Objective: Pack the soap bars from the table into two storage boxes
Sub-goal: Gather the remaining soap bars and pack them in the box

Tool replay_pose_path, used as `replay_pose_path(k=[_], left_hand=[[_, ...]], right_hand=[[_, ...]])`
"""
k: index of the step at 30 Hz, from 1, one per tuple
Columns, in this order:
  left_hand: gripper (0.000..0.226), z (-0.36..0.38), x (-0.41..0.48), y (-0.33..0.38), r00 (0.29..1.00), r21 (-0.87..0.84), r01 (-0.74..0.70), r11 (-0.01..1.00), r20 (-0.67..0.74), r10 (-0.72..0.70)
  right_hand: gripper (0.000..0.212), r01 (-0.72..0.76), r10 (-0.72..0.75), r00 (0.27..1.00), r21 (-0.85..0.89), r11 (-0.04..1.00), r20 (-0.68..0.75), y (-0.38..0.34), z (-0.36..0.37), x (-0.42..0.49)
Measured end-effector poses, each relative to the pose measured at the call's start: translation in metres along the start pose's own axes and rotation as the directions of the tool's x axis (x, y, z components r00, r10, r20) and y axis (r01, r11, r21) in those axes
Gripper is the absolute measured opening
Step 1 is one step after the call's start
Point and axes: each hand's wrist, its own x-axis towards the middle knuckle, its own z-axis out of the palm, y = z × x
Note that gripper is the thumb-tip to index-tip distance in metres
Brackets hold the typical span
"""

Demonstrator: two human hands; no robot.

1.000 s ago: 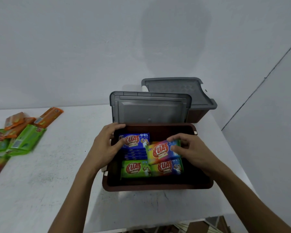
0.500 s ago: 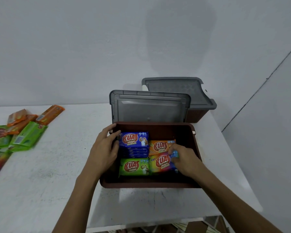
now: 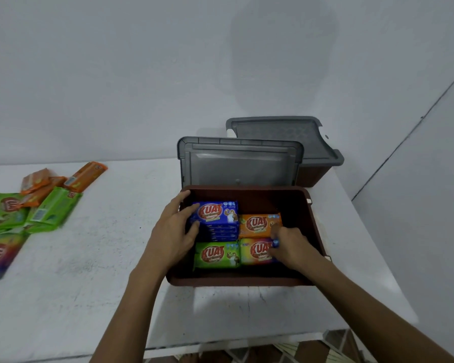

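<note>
An open brown storage box [image 3: 315, 231] sits on the white table with its grey lid [image 3: 240, 163] propped up behind it. Inside lie a stack of blue soap bars [image 3: 216, 214], an orange bar [image 3: 258, 224], a green bar [image 3: 216, 255] and a rainbow bar [image 3: 256, 251]. My left hand [image 3: 174, 233] is in the box's left side, its fingers against the blue stack. On the rainbow bar's right end my right hand [image 3: 290, 244] rests with curled fingers. More soap bars [image 3: 50, 205] lie loose at the table's left.
A second brown box with a grey lid [image 3: 286, 137] on it stands behind the open one, by the wall. The table [image 3: 95, 271] ends just right of the boxes and close below them. Bare tabletop lies between the loose bars and the open box.
My right hand brought the rainbow bar down from above into the front right of the box, uncovering the orange bar behind it. My left hand stayed by the blue stack.
</note>
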Motion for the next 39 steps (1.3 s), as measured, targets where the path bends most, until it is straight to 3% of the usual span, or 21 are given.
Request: replay_pose_path(k=[5,9,13,19,24,28,34,39], left_hand=[[0.048,-0.006,-0.002,-0.003,0.999,-0.079,-0.051,0.996,0.012,0.052],[0.041,-0.012,-0.002,-0.011,0.995,-0.173,-0.086,0.981,-0.071,0.074],[0.035,-0.023,-0.004,-0.036,0.990,-0.178,-0.058,0.982,-0.138,0.033],[0.029,-0.057,-0.013,-0.098,0.979,-0.144,0.020,0.989,-0.197,-0.049],[0.031,-0.091,-0.017,-0.162,0.946,-0.073,0.169,0.983,-0.269,-0.182],[0.033,-0.114,-0.014,-0.213,0.900,0.005,0.288,0.958,-0.341,-0.269],[0.056,-0.121,0.002,-0.287,0.864,0.147,0.447,0.882,-0.328,-0.383],[0.068,-0.111,0.015,-0.303,0.843,0.181,0.503,0.845,-0.319,-0.433]], right_hand=[[0.065,-0.059,0.059,0.998,0.010,0.998,-0.030,-0.005,-0.005,0.001],[0.038,-0.052,0.037,0.979,-0.071,0.996,-0.202,-0.027,-0.021,-0.003],[0.024,0.129,-0.153,0.932,-0.092,0.987,-0.330,-0.070,-0.040,-0.003],[0.018,0.432,-0.437,0.798,-0.111,0.895,-0.416,-0.165,-0.045,0.019],[0.028,0.587,-0.586,0.725,-0.120,0.801,-0.361,-0.246,-0.021,0.058],[0.034,0.632,-0.644,0.725,-0.137,0.763,-0.245,-0.314,0.006,0.097],[0.045,0.713,-0.752,0.658,-0.292,0.638,-0.037,-0.402,0.061,0.173],[0.051,0.715,-0.730,0.654,-0.478,0.510,0.198,-0.453,0.100,0.230]])
